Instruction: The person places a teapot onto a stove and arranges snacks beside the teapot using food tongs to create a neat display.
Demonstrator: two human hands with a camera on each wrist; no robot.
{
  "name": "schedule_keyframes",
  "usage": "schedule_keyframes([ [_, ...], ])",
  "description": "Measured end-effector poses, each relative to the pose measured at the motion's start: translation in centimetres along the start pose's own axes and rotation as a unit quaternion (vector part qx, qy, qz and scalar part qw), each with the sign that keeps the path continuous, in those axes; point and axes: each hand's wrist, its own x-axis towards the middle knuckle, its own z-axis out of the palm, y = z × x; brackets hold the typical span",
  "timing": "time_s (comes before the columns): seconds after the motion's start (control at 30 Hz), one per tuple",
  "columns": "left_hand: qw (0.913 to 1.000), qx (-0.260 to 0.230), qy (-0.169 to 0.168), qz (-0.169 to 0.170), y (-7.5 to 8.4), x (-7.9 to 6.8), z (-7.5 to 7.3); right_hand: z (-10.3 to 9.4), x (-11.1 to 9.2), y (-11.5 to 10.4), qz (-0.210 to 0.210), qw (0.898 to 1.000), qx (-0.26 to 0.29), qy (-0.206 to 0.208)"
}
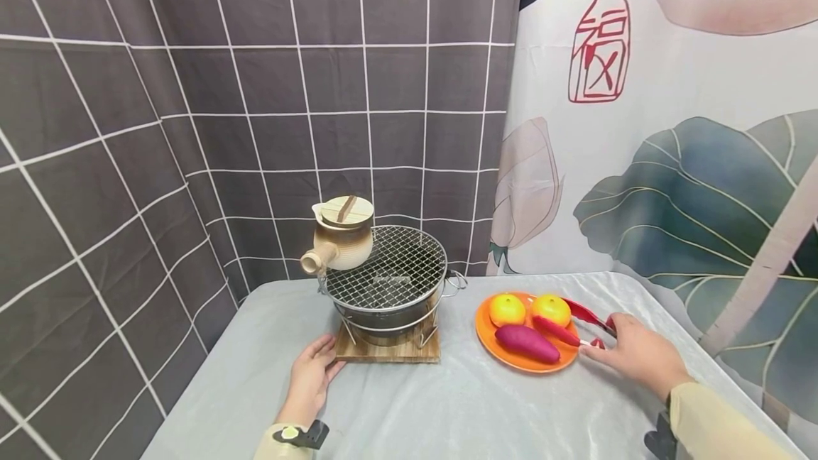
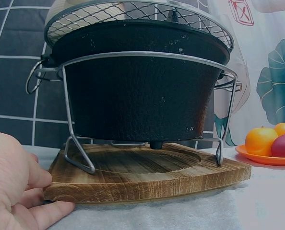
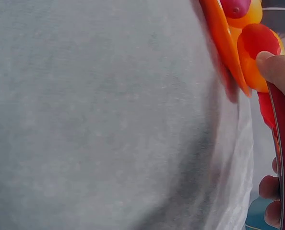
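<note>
My left hand (image 1: 311, 376) grips the left front corner of a square wooden base (image 2: 147, 187), fingers at its side and thumb along its front. On that base stands a black round grill stove (image 2: 142, 96) in a wire frame, topped by a wire mesh (image 1: 396, 272). My right hand (image 1: 642, 355) holds red-tipped tongs (image 1: 562, 332). Their two tips lie on either side of the right tangerine (image 1: 551, 309); firm contact on both sides is hard to tell. This fruit, another tangerine (image 1: 508, 309) and a purple sweet potato (image 1: 527, 343) lie on an orange plate (image 1: 501, 362).
A beige side-handled clay teapot (image 1: 348, 243) with a wooden lid stands at the mesh's left side. A grey cloth covers the table (image 1: 409, 417). Behind hang a dark checked curtain (image 1: 332, 77) and a lotus-printed curtain (image 1: 696, 190).
</note>
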Motion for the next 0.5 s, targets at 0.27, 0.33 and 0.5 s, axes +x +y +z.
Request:
schedule_keyframes([
  [0.27, 1.0, 0.002, 0.004, 0.0, 0.1, 0.1, 0.1, -1.3, 0.6, -0.3, 0.009, 1.0, 0.009, -0.002],
  [0.33, 1.0, 0.003, 0.008, -0.002, 0.0, 0.1, 0.1, -1.5, 0.7, -0.4, 0.005, 1.0, 0.007, 0.004],
  [0.5, 1.0, 0.005, 0.006, -0.003, -0.1, 0.0, -0.1, -2.1, 1.0, -0.7, -0.002, 1.0, 0.006, 0.013],
])
